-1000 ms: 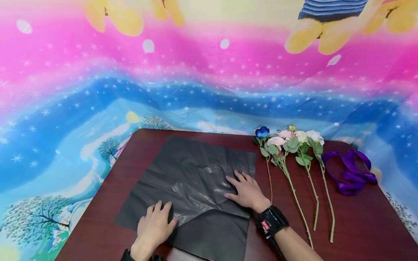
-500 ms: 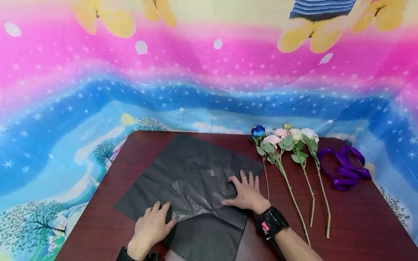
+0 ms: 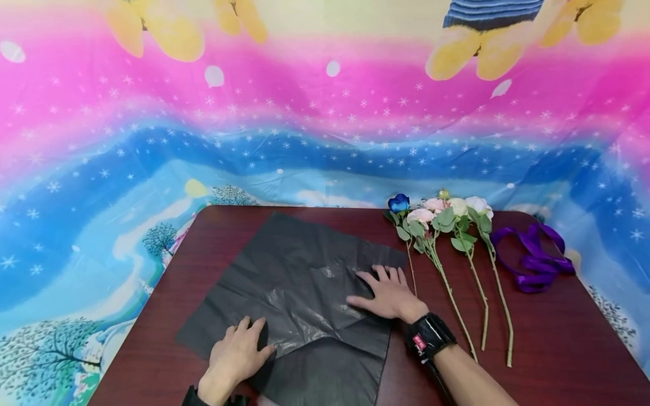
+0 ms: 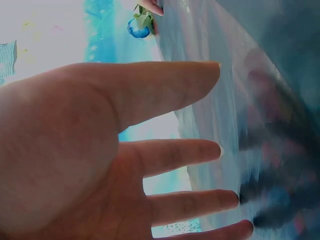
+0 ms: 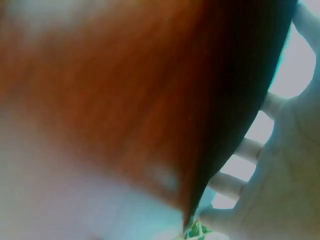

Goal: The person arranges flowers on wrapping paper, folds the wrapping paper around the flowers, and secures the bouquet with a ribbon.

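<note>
A wrinkled black sheet [image 3: 299, 248], glossy across its middle, lies askew on the dark red-brown table [image 3: 167, 316]. My left hand [image 3: 236, 349] rests on its lower left edge, fingers extended and holding nothing. In the left wrist view the left thumb [image 4: 165, 87] and fingers stand straight and apart, their tips at the sheet's shiny surface. On the sheet's right side lies my right hand [image 3: 390, 294], palm down with fingers spread. A blurred brown shape [image 5: 115, 100] fills much of the right wrist view, with the right palm [image 5: 285, 175] at the edge.
Right of the sheet lie artificial flowers on long stems: a blue rose [image 3: 398, 203], pink blooms [image 3: 421, 216] and white blooms [image 3: 478, 206]. A coiled purple ribbon [image 3: 533, 259] lies at the far right. A printed cloth [image 3: 325, 129] hangs behind the table.
The sheet has turned a little clockwise, its right corner shifting toward the flowers. My right hand's fingers spread and bent, then flattened again. The left hand has stayed nearly in place.
</note>
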### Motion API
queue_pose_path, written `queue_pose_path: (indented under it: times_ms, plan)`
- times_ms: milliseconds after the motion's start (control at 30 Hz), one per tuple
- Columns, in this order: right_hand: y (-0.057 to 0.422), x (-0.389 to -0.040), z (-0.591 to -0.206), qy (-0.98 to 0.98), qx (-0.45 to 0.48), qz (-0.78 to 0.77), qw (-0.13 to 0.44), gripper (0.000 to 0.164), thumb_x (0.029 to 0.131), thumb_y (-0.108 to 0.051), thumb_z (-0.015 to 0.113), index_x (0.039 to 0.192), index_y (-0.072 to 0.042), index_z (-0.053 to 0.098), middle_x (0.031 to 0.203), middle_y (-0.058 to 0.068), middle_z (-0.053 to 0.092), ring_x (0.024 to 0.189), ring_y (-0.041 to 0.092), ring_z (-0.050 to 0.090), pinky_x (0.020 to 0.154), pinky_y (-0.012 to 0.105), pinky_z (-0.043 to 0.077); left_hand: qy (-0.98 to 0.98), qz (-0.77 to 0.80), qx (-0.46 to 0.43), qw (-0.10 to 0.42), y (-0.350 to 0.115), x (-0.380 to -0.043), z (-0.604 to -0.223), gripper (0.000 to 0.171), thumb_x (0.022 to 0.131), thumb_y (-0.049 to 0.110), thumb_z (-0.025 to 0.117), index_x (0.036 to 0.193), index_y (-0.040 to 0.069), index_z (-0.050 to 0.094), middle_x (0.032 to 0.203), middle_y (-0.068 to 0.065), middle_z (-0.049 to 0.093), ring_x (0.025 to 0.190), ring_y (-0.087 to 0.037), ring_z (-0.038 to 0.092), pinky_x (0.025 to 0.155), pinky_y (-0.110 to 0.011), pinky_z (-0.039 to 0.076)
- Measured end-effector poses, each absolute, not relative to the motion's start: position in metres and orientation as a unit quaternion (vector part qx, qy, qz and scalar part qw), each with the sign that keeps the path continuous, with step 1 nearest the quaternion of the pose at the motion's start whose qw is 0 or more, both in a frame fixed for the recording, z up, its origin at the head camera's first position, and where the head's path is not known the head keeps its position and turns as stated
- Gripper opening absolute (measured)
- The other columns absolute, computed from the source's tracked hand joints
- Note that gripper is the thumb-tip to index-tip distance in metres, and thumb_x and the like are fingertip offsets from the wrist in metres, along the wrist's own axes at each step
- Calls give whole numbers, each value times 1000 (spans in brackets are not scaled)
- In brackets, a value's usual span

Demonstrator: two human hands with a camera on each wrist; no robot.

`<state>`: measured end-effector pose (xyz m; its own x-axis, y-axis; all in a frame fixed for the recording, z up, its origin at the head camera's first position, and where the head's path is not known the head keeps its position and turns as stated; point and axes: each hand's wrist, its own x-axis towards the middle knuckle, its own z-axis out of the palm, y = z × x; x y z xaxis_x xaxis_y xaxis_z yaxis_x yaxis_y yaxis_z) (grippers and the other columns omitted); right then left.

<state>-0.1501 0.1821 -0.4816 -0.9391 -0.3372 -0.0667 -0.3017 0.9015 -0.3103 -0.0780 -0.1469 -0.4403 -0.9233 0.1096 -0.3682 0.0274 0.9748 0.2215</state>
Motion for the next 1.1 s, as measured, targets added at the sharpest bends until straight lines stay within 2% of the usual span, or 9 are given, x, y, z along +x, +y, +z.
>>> queue_pose_path:
  times_ms: [67,167,267,400,700,833,1100]
  plan:
    - [184,-154,-481,974,-171,-143,50,67,90,-57,55,142,-16,46,136,17,40,119,42,35,99,59,27,974,106,33,195,-147,-77,-441,60,82,41,73,131,10,57,132,-27,47,111,-49,49,72,-58,46]
    - [187,-157,-480,974,-177,-140,32,62,91,-45,62,138,-8,48,131,18,41,113,41,38,90,54,37,975,105,29,195,-146,-77,-443,60,81,41,74,130,10,57,132,-27,47,111,-49,48,71,-58,46]
    - [191,-156,-481,972,-172,-152,40,67,90,-43,65,140,-3,45,137,22,37,121,44,35,92,55,38,975,105,31,195,-145,-77,-444,60,81,41,74,130,10,57,131,-27,47,112,-49,48,71,-58,46]
    - [194,-154,-483,968,-165,-180,57,69,91,-42,63,142,-1,41,146,28,28,131,49,25,100,58,31,975,103,36,194,-145,-77,-444,59,81,40,74,129,10,58,131,-27,47,111,-48,48,69,-57,46]
    - [191,-141,-469,977,-126,-154,78,74,89,-45,64,140,3,42,143,33,31,126,53,31,100,58,29,976,97,58,188,-145,-81,-436,58,82,39,73,129,9,57,131,-28,48,109,-48,50,72,-58,46]
    - [188,-134,-464,981,-109,-135,92,79,87,-49,65,141,3,41,143,34,30,125,53,32,99,61,29,977,94,67,179,-144,-83,-432,58,83,39,72,130,9,56,130,-28,48,109,-48,50,74,-57,45]
    - [184,-120,-463,988,-73,-97,100,81,88,-52,62,142,5,39,141,37,31,125,54,32,87,62,40,975,90,82,184,-141,-86,-433,60,83,38,73,133,11,54,134,-26,45,113,-44,49,77,-56,44]
